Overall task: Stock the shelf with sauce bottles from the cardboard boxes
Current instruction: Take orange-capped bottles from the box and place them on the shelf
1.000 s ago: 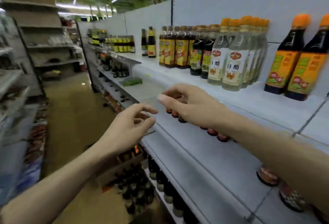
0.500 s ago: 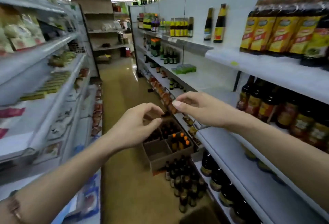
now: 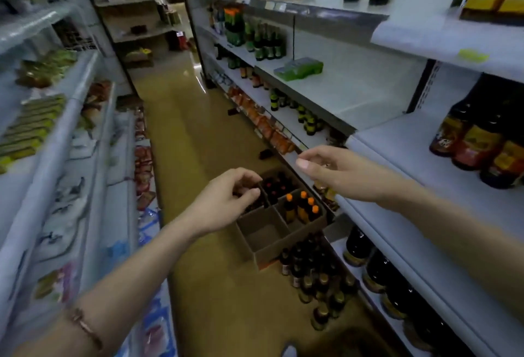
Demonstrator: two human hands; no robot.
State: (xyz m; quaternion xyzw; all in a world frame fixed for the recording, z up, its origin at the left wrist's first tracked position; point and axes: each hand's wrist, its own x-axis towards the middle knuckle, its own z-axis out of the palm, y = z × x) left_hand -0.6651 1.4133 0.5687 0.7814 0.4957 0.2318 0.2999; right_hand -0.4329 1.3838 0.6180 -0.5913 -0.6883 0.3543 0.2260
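Cardboard boxes [image 3: 268, 236] stand on the aisle floor beside the right-hand shelving; one compartment holds dark bottles with orange caps [image 3: 303, 206], another holds dark-capped bottles [image 3: 276, 186]. More dark bottles [image 3: 317, 280] stand loose on the floor in front of the boxes. My left hand [image 3: 224, 203] hovers above the boxes with loosely curled fingers and holds nothing. My right hand [image 3: 337, 170] is stretched out over the edge of the white shelf [image 3: 419, 214], fingers relaxed, empty. Dark sauce bottles [image 3: 479, 143] stand on that shelf at the far right.
White shelving runs along the right with bottles on every level and a green pack [image 3: 300, 68] on a middle board. Packet goods fill the left shelves [image 3: 37, 121]. The tan floor [image 3: 198, 135] runs down the aisle between them.
The view has swung left and down from the upper shelf to the aisle floor, bringing the boxes into sight. Both empty hands have dropped along with it, staying close together.
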